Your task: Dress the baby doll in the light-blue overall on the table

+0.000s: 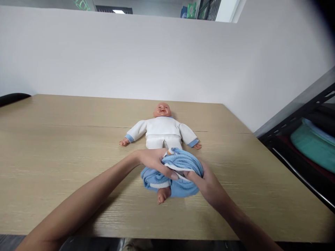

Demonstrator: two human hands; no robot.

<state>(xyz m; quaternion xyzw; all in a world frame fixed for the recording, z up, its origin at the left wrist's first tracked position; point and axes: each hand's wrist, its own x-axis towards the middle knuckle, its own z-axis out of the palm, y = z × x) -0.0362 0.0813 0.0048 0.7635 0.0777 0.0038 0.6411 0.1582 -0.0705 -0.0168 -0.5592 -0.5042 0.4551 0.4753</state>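
Observation:
A baby doll in a white top with blue cuffs lies on its back, head toward the far side of the table. Light blue terry pants with white trim are bunched around its lower legs. One bare doll foot pokes out of a trouser leg; the other is hidden in the cloth. My left hand grips the bunched cloth from the left, thumb on top. From the right, my right hand is closed on the same cloth, its thumb at the white-edged opening.
The light wooden table reaches back to a white partition wall. At the right stands a black metal rack with folded green cloth on it. A black curved object shows at the left table edge.

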